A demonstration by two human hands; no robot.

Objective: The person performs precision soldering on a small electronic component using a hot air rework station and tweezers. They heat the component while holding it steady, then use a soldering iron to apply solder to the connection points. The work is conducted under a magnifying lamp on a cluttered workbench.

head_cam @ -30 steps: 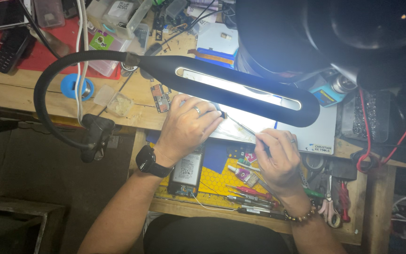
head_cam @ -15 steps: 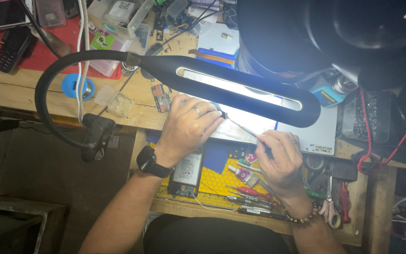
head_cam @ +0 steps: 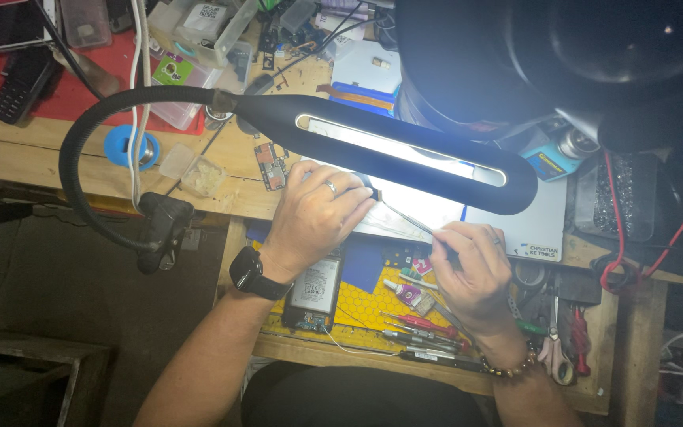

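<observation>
A worn wooden workbench (head_cam: 57, 158) carries a long black oval lamp head with a glowing white strip (head_cam: 405, 150) on a ribbed gooseneck, which overhangs and partly hides the grey work plate (head_cam: 531, 229). Below it the left hand (head_cam: 318, 217), ring and wristwatch on, presses curled fingers onto a small dark part (head_cam: 371, 192) at the plate's near edge. The right hand (head_cam: 476, 269) pinches thin metal tweezers (head_cam: 405, 217) whose tip meets that part; screwdrivers (head_cam: 420, 328) crowd the yellow honeycomb mat (head_cam: 365, 304) between the forearms.
</observation>
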